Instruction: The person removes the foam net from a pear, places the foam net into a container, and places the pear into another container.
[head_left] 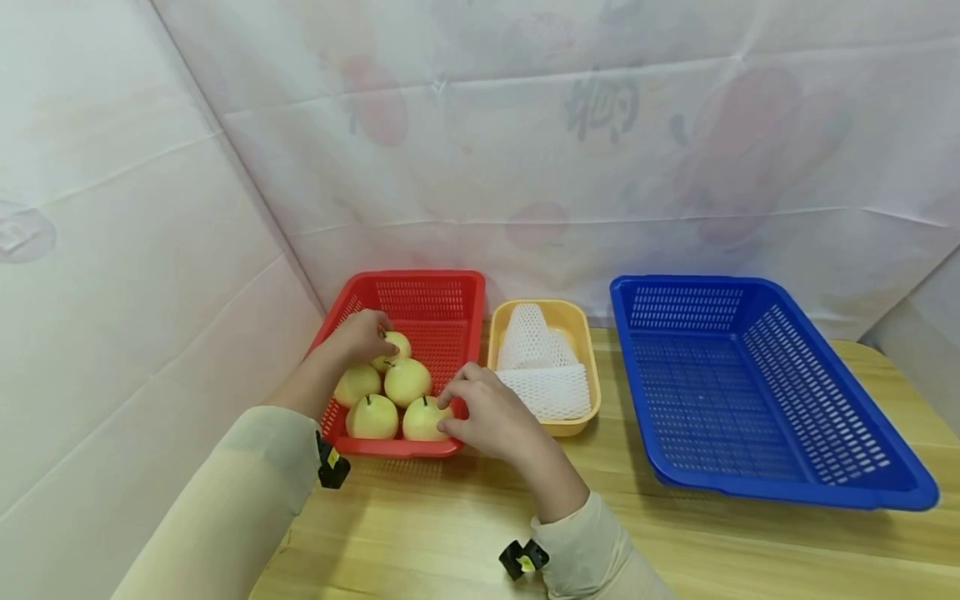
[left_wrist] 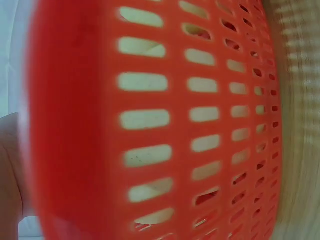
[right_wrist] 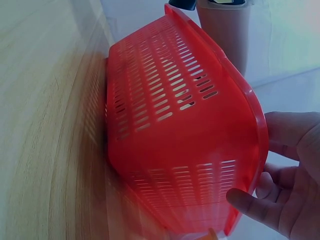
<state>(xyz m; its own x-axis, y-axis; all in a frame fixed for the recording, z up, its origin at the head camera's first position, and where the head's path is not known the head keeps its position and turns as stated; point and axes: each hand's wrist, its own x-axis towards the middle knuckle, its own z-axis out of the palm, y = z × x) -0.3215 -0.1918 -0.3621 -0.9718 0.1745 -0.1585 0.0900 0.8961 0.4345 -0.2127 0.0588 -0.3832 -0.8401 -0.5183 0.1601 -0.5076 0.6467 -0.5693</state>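
In the red basket (head_left: 408, 448) sit several yellow-green pears with short dark stems. My left hand (head_left: 362, 337) reaches over the basket's left side and grips the rear pear (head_left: 401, 342), its fingers and thumb round the fruit. My right hand (head_left: 487, 410) is at the basket's front right corner. Its thumb and forefinger are spread beside the front right pear (head_left: 422, 421), their tips right at its edge. The right wrist view shows one right-hand finger (right_wrist: 255, 206) outside the basket wall. In the left wrist view the basket's slotted wall (left_wrist: 180, 115) hides most of the left hand.
A yellow tray (head_left: 592, 392) with white foam fruit nets (head_left: 551, 390) stands right of the red basket. Farther right is a large blue basket (head_left: 720, 400). All stand on a wooden table (head_left: 420, 525), with a white printed cloth (head_left: 487, 167) behind.
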